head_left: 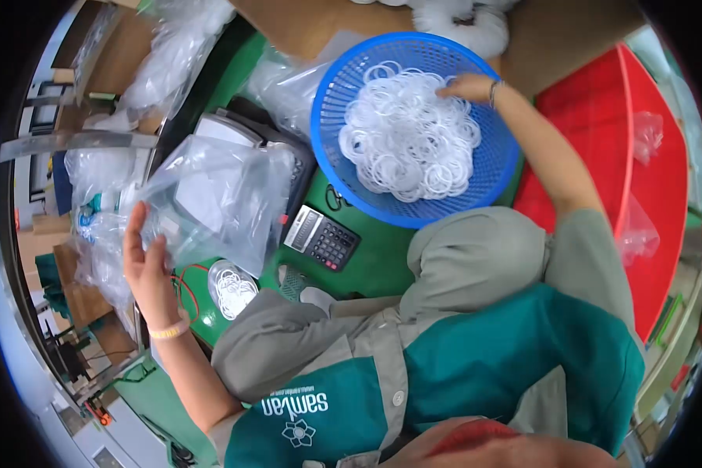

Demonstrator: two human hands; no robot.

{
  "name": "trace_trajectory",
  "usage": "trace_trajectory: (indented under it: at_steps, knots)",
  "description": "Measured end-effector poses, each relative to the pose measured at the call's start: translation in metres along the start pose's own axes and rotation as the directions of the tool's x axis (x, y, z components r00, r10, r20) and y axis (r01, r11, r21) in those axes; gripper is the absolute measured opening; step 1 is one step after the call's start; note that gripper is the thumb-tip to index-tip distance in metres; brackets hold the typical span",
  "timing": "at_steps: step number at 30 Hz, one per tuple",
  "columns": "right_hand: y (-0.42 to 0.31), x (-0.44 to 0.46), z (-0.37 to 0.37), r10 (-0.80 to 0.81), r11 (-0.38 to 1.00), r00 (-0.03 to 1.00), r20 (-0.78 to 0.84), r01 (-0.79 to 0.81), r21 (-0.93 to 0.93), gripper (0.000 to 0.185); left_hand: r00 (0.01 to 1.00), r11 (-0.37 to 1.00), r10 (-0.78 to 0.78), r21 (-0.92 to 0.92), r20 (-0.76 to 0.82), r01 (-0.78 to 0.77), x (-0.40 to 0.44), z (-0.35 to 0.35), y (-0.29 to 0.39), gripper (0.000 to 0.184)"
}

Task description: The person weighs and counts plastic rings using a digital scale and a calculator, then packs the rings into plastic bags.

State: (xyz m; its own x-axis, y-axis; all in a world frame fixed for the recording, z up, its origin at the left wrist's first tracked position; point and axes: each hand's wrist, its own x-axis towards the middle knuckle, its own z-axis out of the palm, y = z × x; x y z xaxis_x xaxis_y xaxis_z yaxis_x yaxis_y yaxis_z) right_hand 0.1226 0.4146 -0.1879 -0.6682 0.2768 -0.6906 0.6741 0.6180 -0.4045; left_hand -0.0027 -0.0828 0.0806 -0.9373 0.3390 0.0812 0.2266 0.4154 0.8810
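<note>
A blue perforated plastic basket [331,168] holds a heap of thin white rings [409,140]. My right hand [469,89] reaches over its far right rim, fingers together and curled down onto the rings at the edge of the heap. On the left, my left hand [146,273] is raised with its fingers apart, beside the near-left edge of a clear plastic bag [242,195]; I see no firm grip on it. The bag droops over a grey tabletop device with a keypad [300,168]. A small clear container of white rings [234,290] sits below the bag.
A calculator [322,239] and black scissors [335,198] lie on the green surface [374,269]. A red bin [593,132] stands at the right, cardboard [569,35] behind the basket. Bags of clear plastic [171,62] are piled at upper left. My bent legs [476,249] are close to the basket.
</note>
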Motion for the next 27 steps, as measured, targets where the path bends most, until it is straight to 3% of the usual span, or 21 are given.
trace_trajectory:
  at_steps: [1,4,5,8,11,13,14,16,17,19,20,22,23,25,26,27]
  knots:
    - [0.011,0.021,0.021,0.041,0.995,0.994,-0.102,-0.031,0.093,0.077,0.997,1.000,-0.027,-0.009,0.075,0.028,-0.003,-0.009,-0.004,0.051]
    - [0.014,0.052,0.048,0.293,0.944,0.907,-0.302,-0.223,0.244,0.103,0.998,0.999,-0.026,0.040,0.064,0.024,-0.004,-0.023,-0.022,0.056]
    - [0.015,0.064,0.057,0.308,0.927,0.824,-0.476,-0.148,0.344,0.103,0.997,0.998,-0.064,0.027,0.047,0.063,-0.006,-0.020,-0.019,0.057]
    - [-0.006,0.101,0.075,0.379,0.884,0.717,-0.585,-0.094,0.457,0.094,0.992,0.993,-0.114,-0.002,0.062,0.114,-0.004,-0.021,-0.018,0.057]
    - [-0.028,0.133,0.087,0.227,0.928,0.783,-0.579,0.006,0.372,0.087,0.987,0.988,-0.157,0.022,0.041,0.156,-0.001,-0.016,-0.020,0.055]
    - [-0.046,0.136,0.085,0.086,0.940,0.926,-0.367,0.047,0.338,0.087,0.985,0.985,-0.167,0.048,0.037,0.165,0.001,-0.017,-0.025,0.054]
    - [-0.065,0.125,0.076,0.114,0.976,0.973,-0.200,-0.073,0.203,0.087,0.985,0.984,-0.167,0.073,0.034,0.165,0.001,-0.017,-0.027,0.053]
    - [-0.080,0.124,0.090,0.088,0.985,0.951,-0.296,-0.040,0.166,0.098,0.984,0.982,-0.174,0.078,0.037,0.171,0.001,-0.019,-0.033,0.047]
    - [-0.085,0.115,0.091,0.035,0.948,0.966,-0.255,0.049,0.315,0.097,0.984,0.982,-0.174,0.083,0.042,0.170,0.001,-0.021,-0.036,0.042]
    - [-0.083,0.117,0.105,-0.120,0.874,0.959,-0.255,0.224,0.432,0.097,0.982,0.981,-0.184,0.078,0.040,0.181,-0.001,-0.026,-0.044,0.030]
    - [-0.083,0.112,0.109,-0.075,0.894,0.981,-0.177,0.145,0.425,0.091,0.982,0.980,-0.175,0.104,0.073,0.168,-0.002,-0.031,-0.048,0.028]
    - [-0.090,0.105,0.112,-0.198,0.866,0.976,0.086,0.133,0.482,0.084,0.977,0.978,-0.183,0.124,0.106,0.169,-0.004,-0.030,-0.051,0.030]
    - [-0.087,0.096,0.111,-0.229,0.864,0.960,0.162,0.124,0.488,0.063,0.977,0.976,-0.174,0.150,0.119,0.156,-0.006,-0.026,-0.045,0.034]
    - [-0.087,0.091,0.128,-0.133,0.887,0.989,0.057,0.093,0.452,0.055,0.973,0.956,-0.156,0.275,0.171,0.105,-0.008,-0.018,-0.034,0.050]
    - [-0.073,0.098,0.143,-0.283,0.751,0.959,-0.001,0.223,0.621,0.062,0.972,0.943,-0.155,0.320,0.177,0.092,-0.010,-0.015,-0.034,0.052]
    - [-0.074,0.093,0.146,-0.247,0.751,0.969,-0.026,0.208,0.627,0.064,0.971,0.927,-0.155,0.366,0.183,0.080,-0.012,-0.012,-0.034,0.055]
